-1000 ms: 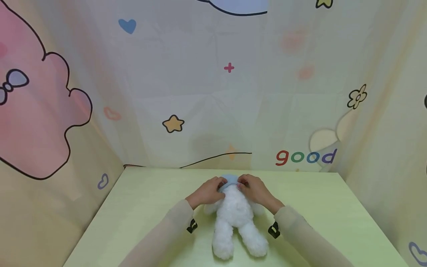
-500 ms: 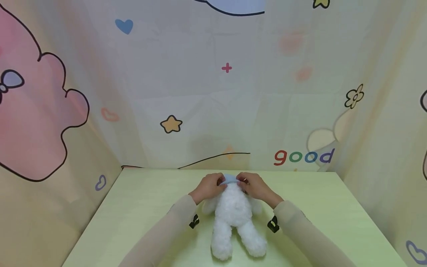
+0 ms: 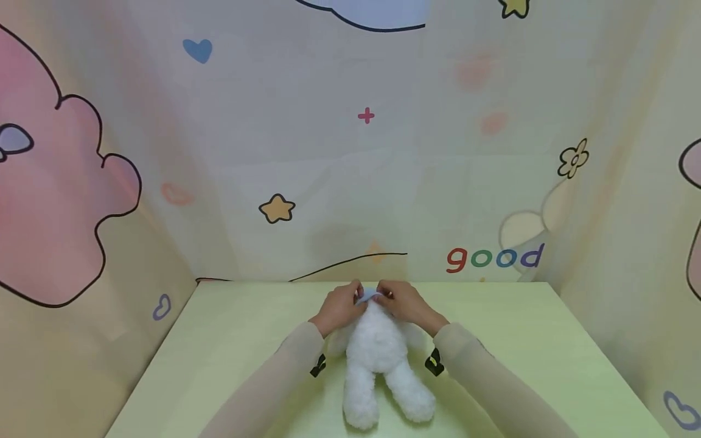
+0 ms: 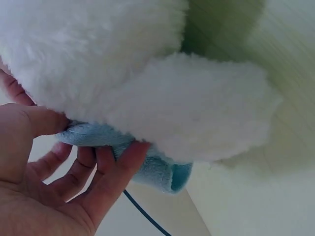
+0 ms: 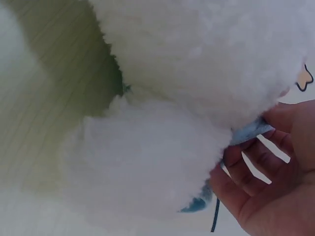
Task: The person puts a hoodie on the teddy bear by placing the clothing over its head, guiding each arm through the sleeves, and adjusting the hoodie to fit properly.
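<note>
A white fluffy plush toy (image 3: 378,344) lies on the table with its legs toward me and its arms out to the sides. Light blue cloth (image 3: 368,294) sits at its far end, between my hands; the left wrist view shows a sleeve-like opening in this blue cloth (image 4: 160,172). My left hand (image 3: 338,306) pinches the cloth's edge between thumb and fingers. On the other side, my right hand (image 3: 406,302) pinches the edge too, with the fingers partly behind the plush in the right wrist view. The toy's head cannot be made out.
The pale green table (image 3: 219,347) extends on both sides of the toy. Behind it hangs a printed curtain (image 3: 306,121), with more curtain along the left and right. A dark strap piece (image 3: 434,362) hangs below the right sleeve.
Both hands have drawn slightly closer together at the toy's far end. Less of the blue cloth shows between them. The whole head view has shifted a little.
</note>
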`<state>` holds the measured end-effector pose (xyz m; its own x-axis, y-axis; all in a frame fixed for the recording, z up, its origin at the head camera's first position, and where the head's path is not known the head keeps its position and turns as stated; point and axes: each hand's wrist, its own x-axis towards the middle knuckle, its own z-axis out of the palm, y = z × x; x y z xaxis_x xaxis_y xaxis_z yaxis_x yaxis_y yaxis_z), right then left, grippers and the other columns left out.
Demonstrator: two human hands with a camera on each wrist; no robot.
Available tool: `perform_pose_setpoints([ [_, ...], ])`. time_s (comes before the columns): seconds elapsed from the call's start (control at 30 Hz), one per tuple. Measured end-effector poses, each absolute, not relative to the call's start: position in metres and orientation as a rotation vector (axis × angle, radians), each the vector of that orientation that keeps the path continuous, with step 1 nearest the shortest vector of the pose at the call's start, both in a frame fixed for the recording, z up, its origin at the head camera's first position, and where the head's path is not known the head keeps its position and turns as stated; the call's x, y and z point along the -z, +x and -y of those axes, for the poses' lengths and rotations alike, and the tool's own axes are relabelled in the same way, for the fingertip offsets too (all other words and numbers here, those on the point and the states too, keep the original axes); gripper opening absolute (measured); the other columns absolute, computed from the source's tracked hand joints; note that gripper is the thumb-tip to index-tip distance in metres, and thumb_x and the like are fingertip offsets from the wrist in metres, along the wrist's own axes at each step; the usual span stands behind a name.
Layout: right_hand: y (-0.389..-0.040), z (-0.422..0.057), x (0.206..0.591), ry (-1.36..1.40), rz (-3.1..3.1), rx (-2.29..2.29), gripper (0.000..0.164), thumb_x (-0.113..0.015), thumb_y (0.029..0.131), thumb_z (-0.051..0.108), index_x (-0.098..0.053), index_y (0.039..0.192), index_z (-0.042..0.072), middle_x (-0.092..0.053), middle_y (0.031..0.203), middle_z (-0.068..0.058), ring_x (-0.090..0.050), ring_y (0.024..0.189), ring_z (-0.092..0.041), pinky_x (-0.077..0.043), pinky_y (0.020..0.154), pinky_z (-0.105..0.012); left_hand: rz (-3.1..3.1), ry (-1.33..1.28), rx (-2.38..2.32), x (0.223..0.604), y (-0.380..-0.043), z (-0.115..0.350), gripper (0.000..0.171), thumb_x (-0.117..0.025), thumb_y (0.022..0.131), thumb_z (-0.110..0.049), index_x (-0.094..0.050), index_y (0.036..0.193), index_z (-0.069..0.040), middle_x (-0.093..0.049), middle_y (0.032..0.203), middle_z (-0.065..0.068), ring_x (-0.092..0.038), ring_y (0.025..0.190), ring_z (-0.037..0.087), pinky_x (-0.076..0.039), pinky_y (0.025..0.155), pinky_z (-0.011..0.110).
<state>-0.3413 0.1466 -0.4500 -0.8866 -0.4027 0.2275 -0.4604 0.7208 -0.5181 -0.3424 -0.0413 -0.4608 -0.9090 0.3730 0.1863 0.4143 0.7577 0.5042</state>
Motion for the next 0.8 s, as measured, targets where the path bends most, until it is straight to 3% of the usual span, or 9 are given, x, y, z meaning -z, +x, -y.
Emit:
perform_pose_setpoints([
  [0.23, -0.346, -0.155, 0.455, 0.641, 2.873, -1.148, 0.014, -0.055, 0.101, 0.022, -0.058, 0.094, 0.011, -0.053, 0.075, -0.002, -0.046, 0.066, -0.014, -0.039, 0.061, -0.027, 2.850, -0.673, 0.979, 0.459, -0.338, 0.039, 0.015, -0.053, 0.101, -0.019, -0.062, 0.102, -0.008, -0.061, 0.075, 0.004, -0.047, 0.060, 0.013, -0.037, 0.055, 0.025],
  [0.4, -0.345, -0.158, 0.455, 0.701, 2.896, -1.173, 0.014, -0.059, 0.099, 0.025, -0.058, 0.101, 0.012, -0.057, 0.078, -0.002, -0.049, 0.066, -0.014, -0.041, 0.061, -0.028, 2.918, -0.662, 1.143, 0.462, -0.338, 0.040, 0.015, -0.047, 0.103, -0.016, -0.055, 0.099, -0.004, -0.055, 0.079, 0.006, -0.047, 0.066, 0.015, -0.037, 0.058, 0.026],
  [0.57, -0.344, -0.158, 0.456, 0.820, 2.833, -1.039, 0.011, -0.063, 0.096, 0.019, -0.058, 0.104, 0.013, -0.059, 0.080, -0.001, -0.050, 0.067, -0.012, -0.043, 0.063, -0.026, 2.920, -0.724, 1.186, 0.463, -0.338, 0.044, 0.014, -0.054, 0.097, -0.014, -0.047, 0.091, -0.004, -0.044, 0.082, 0.005, -0.042, 0.070, 0.017, -0.035, 0.061, 0.026],
  [0.8, -0.344, -0.156, 0.459, 0.828, 2.740, -0.786, 0.008, -0.059, 0.099, 0.018, -0.061, 0.106, 0.015, -0.067, 0.090, 0.000, -0.053, 0.071, -0.009, -0.045, 0.067, -0.027, 2.841, -0.757, 0.927, 0.469, -0.338, 0.042, 0.017, -0.061, 0.097, -0.021, -0.050, 0.099, -0.009, -0.048, 0.081, 0.003, -0.041, 0.066, 0.013, -0.033, 0.057, 0.025],
])
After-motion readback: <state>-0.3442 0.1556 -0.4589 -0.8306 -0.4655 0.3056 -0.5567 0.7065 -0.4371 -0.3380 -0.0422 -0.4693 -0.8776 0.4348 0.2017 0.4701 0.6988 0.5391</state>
